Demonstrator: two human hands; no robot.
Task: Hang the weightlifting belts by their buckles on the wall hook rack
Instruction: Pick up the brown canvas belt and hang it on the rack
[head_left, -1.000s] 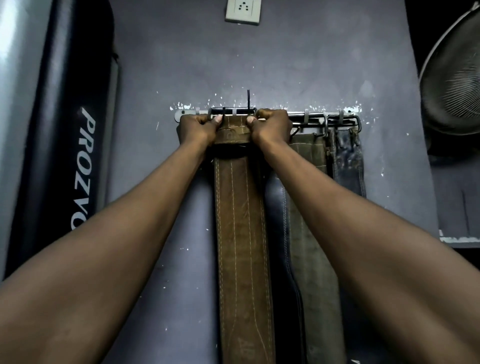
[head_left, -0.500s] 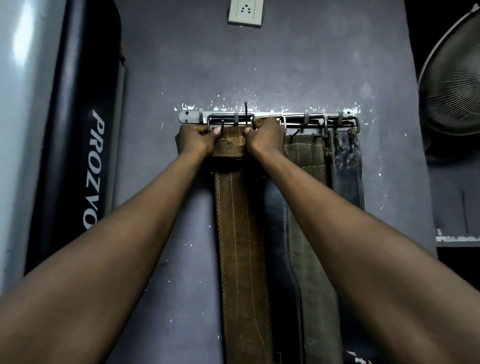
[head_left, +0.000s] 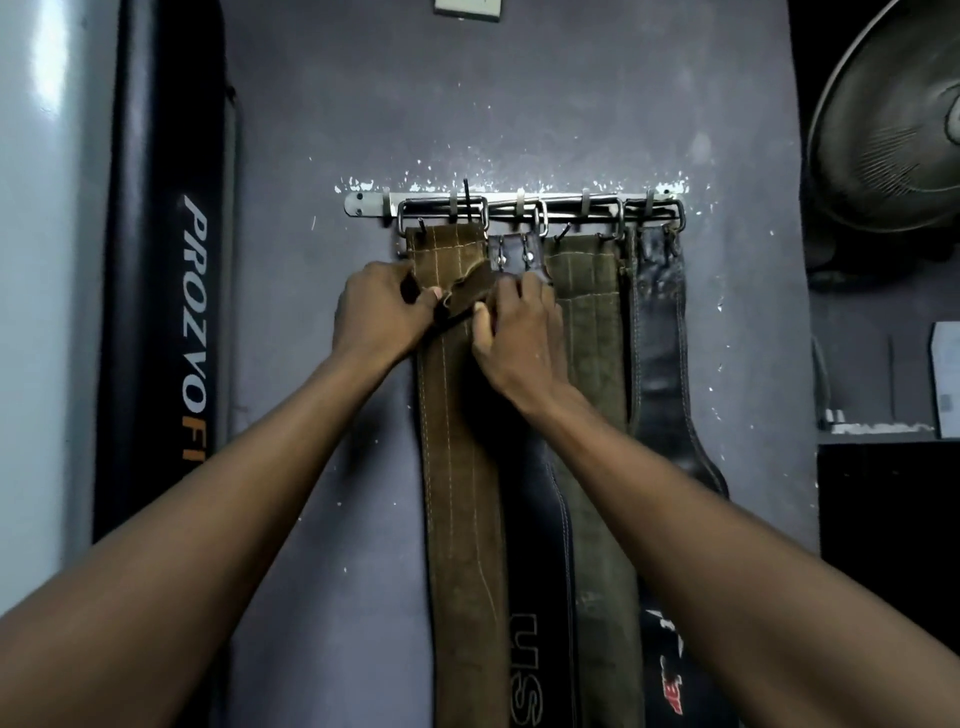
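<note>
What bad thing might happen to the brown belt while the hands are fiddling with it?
1. Both the left hand and right hand are tugging at the brown belt just under its buckle; a pull upward might slip the buckle off the hook rack.
2. The belts hang crowded together, so moving this one may knock the black belt behind it, or the green belt next to it.

both arms extended forward. left hand (head_left: 382, 312) and right hand (head_left: 519, 325) side by side, fingers curled, pinching.
</note>
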